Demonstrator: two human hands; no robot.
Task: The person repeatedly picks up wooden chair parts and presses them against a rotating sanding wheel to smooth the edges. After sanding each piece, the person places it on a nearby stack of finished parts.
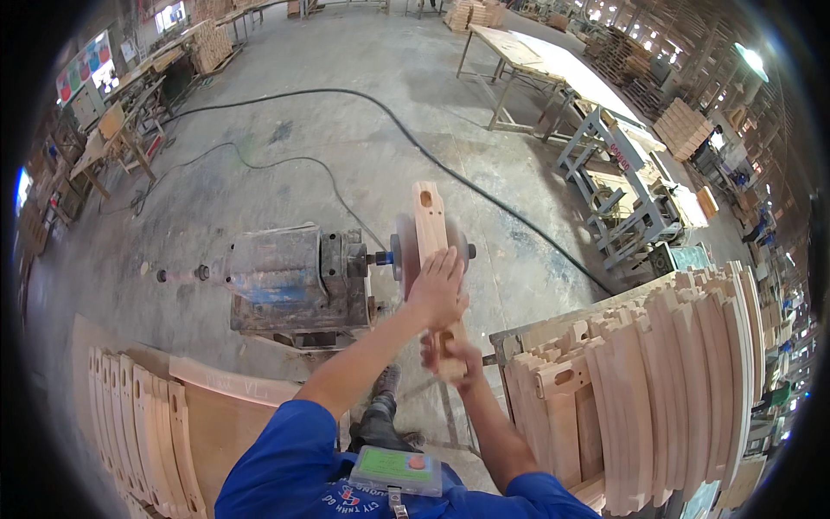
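Observation:
A long pale wooden slat (429, 227) with a slot and small holes near its far end lies lengthwise over a sanding wheel (456, 242), whose edges look blurred. My left hand (439, 290) rests flat on the slat's upper face, fingers stretched toward the far end. Around the near end, my right hand (456, 361) is closed, by another slot in the wood. The wheel sits on a shaft that comes from a worn grey and blue motor (281, 268) on the left. The slat hides much of the wheel.
Stacked curved slats (674, 372) fill a bench close on the right. More slotted slats (143, 424) stand at the lower left beside a board (229, 415). A thick black cable (389, 112) crosses the concrete floor. Farther right stand a long table (536, 56) and a grey metal frame (622, 173).

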